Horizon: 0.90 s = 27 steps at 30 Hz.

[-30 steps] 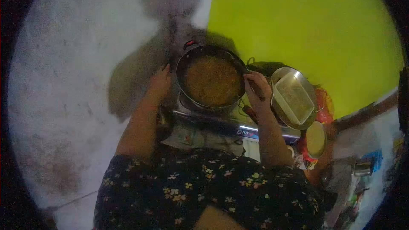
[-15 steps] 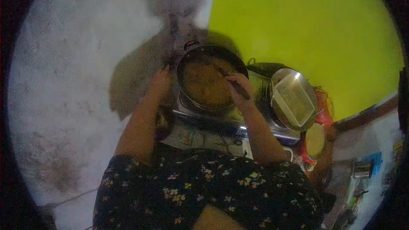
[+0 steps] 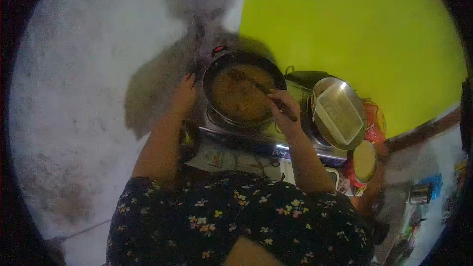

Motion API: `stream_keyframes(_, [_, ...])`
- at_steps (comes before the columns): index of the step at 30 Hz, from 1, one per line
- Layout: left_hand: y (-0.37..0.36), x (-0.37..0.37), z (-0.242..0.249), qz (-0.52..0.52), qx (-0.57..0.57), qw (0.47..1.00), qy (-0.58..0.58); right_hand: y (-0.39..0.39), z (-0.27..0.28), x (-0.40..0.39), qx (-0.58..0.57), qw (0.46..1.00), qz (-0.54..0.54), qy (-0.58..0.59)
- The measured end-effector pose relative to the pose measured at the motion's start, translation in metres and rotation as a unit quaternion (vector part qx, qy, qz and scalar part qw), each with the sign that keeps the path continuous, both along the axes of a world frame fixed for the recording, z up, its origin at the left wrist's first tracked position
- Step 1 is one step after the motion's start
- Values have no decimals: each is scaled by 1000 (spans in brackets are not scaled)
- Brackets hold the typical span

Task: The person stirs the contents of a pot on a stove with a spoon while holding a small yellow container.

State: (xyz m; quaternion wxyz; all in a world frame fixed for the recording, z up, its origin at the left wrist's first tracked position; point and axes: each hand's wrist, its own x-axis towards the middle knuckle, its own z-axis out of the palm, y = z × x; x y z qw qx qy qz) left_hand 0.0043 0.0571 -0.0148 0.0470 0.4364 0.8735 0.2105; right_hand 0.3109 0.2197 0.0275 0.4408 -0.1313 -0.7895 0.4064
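Observation:
A deep dark frying pan [image 3: 206, 86] with brown-orange food [image 3: 241, 101] in it sits on the left burner of a gas stove [image 3: 231, 135]. My right hand [image 3: 287, 108] is closed around the handle of a dark spatula [image 3: 261, 87], whose blade lies in the food near the pan's far side. The blade's exact shape is hard to make out. To the left of the pan, my left hand [image 3: 184, 93] is held beside the rim, apart from it, fingers stretched forward. I see nothing in it, though the picture there is dim.
A metal pan [image 3: 322, 86] holding a pale rectangular tray [image 3: 340, 113] stands on the stove's right side. Right of it are a red packet [image 3: 375, 123] and a round container with a yellowish top [image 3: 364, 161]. Walls rise behind and to the left.
My right hand has moved slightly right and toward me, drawing the spatula handle with it, and the blade shows more clearly in the food. My left hand has barely shifted.

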Motion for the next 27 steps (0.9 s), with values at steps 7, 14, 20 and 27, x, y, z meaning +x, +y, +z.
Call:
stream_keyframes(7, [-2, 2, 0, 11, 6, 1000, -16, 6, 1, 0, 111, 991, -73, 16])
stream_keyframes(14, [-2, 0, -2, 9, 2, 1000, -14, 1, 10, 11, 109, 993, -45, 9])
stream_keyframes(20, [-1, 5, 11, 13, -6, 999, -42, 11, 17, 24, 128, 983, -122, 51])
stream_keyframes(27, [0, -9, -10, -7, 13, 1000, -24, 0, 17, 41, 27, 991, -134, -7])
